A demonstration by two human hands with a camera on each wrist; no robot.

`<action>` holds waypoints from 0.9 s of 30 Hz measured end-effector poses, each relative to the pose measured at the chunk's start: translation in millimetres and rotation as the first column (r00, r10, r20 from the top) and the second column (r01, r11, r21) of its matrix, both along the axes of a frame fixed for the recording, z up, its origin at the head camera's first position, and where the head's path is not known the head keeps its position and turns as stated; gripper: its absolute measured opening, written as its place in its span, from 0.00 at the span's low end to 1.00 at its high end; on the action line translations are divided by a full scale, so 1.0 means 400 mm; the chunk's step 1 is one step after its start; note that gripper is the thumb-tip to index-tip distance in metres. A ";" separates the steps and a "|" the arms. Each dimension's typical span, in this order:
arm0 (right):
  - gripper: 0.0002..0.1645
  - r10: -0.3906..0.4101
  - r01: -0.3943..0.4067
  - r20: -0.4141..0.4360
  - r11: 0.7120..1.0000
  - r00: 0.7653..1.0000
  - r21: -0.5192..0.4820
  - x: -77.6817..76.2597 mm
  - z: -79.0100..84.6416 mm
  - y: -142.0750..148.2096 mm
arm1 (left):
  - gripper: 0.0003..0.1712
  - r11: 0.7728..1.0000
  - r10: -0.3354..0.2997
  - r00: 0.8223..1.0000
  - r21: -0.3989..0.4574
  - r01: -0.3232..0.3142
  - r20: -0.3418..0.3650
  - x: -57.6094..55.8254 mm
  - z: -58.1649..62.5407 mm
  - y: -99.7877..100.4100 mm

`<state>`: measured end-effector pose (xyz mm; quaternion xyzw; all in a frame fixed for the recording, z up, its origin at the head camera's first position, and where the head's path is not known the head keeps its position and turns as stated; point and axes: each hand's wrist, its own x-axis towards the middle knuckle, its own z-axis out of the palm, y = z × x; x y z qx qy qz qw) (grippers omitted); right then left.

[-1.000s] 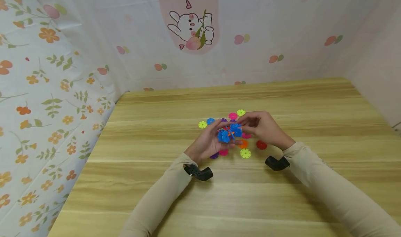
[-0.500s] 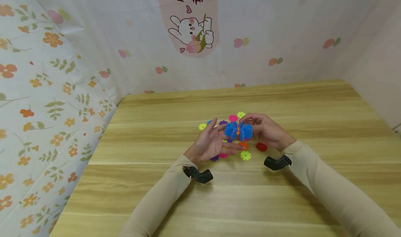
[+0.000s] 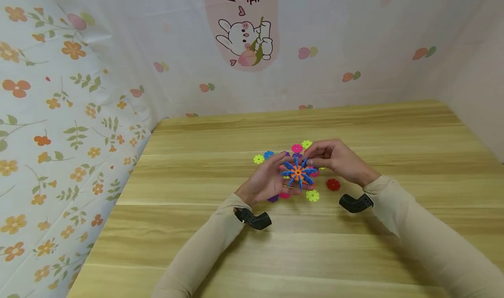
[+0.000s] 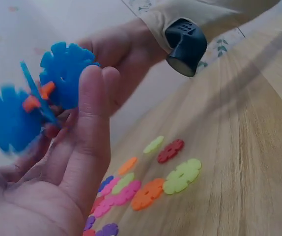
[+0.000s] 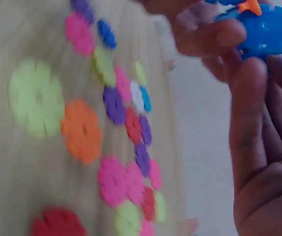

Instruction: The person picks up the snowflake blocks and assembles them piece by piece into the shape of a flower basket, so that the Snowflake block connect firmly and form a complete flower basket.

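Turned since half a second ago: one toy of interlocked discs (image 3: 298, 173) — its orange hub (image 4: 47, 89) now faces the head camera, where blue discs filled that side — and the left thumb leans in closer.

Location: held aloft over the surface (image 3: 307, 258), short of its far edge.

Right hand (image 3: 340, 160): thumb and fingertips nipped together on one blue disc (image 5: 271, 32). Left hand (image 3: 267, 182): fingers loosely extended beside and behind the toy; I cannot tell how much weight they carry.

Handling, as I judge it: light, stiff plastic, fairly slick, joints liable to pop. I'd pinch a blue disc close to the hub.

Also present: loose discs, including red (image 3: 333, 184) and yellow-green (image 3: 313, 196).
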<state>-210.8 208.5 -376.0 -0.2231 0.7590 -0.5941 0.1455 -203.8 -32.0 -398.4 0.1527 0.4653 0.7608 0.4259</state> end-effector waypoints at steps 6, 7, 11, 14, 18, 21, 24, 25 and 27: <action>0.17 -0.011 0.054 -0.177 0.970 0.984 0.237 -0.002 0.034 0.006 | 0.12 0.990 0.127 0.989 -0.052 -0.130 -0.071 0.000 -0.009 0.001; 0.17 -0.020 0.074 -0.198 0.961 0.980 0.268 -0.003 0.036 0.010 | 0.12 0.986 0.145 0.986 -0.067 -0.150 -0.079 -0.001 -0.009 -0.005; 0.13 -0.021 0.099 -0.215 0.929 0.976 0.357 -0.006 0.022 0.035 | 0.15 0.971 0.209 0.974 -0.098 -0.217 -0.092 -0.012 -0.010 -0.042; 0.11 -0.026 0.088 -0.162 0.919 0.986 0.384 -0.016 0.004 0.061 | 0.14 0.958 0.261 0.959 -0.096 -0.272 -0.106 -0.026 0.000 -0.076; 0.12 -0.076 0.105 -0.087 0.910 0.993 0.402 -0.032 -0.021 0.104 | 0.11 0.946 0.306 0.943 -0.068 -0.317 -0.129 -0.040 0.017 -0.119; 0.12 -0.099 0.127 -0.087 0.894 0.991 0.429 -0.040 -0.034 0.126 | 0.10 0.939 0.327 0.935 -0.060 -0.337 -0.137 -0.046 0.024 -0.145; 0.12 -0.085 0.143 -0.143 0.870 0.986 0.472 -0.045 -0.040 0.133 | 0.09 0.936 0.339 0.932 -0.059 -0.348 -0.130 -0.050 0.025 -0.164; 0.12 -0.076 0.148 -0.165 0.861 0.983 0.487 -0.045 -0.041 0.132 | 0.09 0.935 0.341 0.932 -0.060 -0.350 -0.123 -0.050 0.026 -0.168; 0.12 -0.056 0.163 -0.215 0.839 0.975 0.520 -0.046 -0.043 0.126 | 0.08 0.933 0.347 0.931 -0.057 -0.355 -0.109 -0.051 0.023 -0.174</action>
